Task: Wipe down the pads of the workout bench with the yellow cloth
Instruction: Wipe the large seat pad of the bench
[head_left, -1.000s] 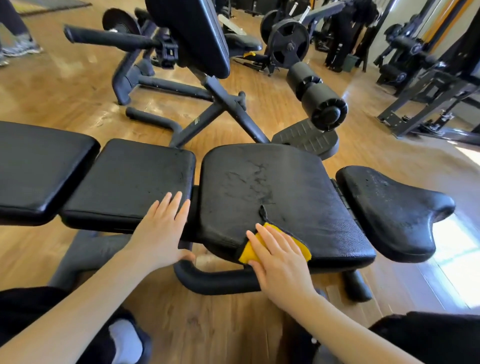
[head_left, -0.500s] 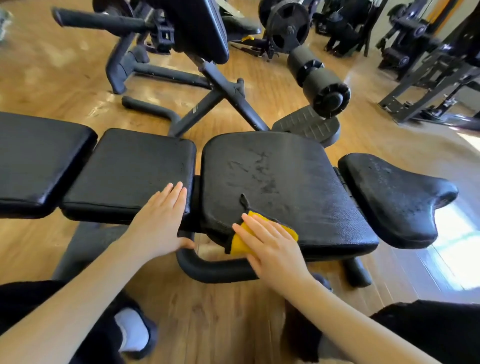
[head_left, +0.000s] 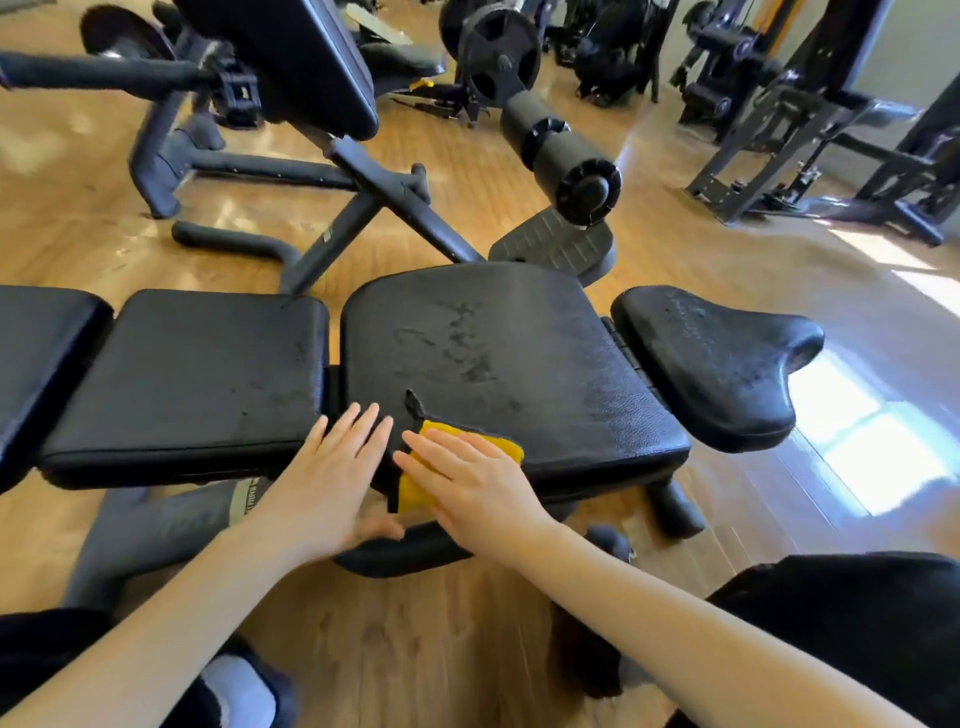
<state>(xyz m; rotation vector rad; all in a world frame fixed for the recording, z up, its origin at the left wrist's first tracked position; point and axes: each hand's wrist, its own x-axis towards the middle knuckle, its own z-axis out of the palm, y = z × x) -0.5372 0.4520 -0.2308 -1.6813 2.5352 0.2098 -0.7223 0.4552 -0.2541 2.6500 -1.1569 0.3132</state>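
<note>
We find the yellow cloth (head_left: 470, 441) at the near left corner of the bench's middle pad (head_left: 509, 364), pressed flat under our right hand (head_left: 467, 483), fingers spread. Our left hand (head_left: 332, 478) rests open beside it. Wood floor (head_left: 701, 270) surrounds.

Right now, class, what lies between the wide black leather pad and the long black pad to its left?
In the head view, a narrow dark gap separates them; the left hand bridges its near end.
</note>
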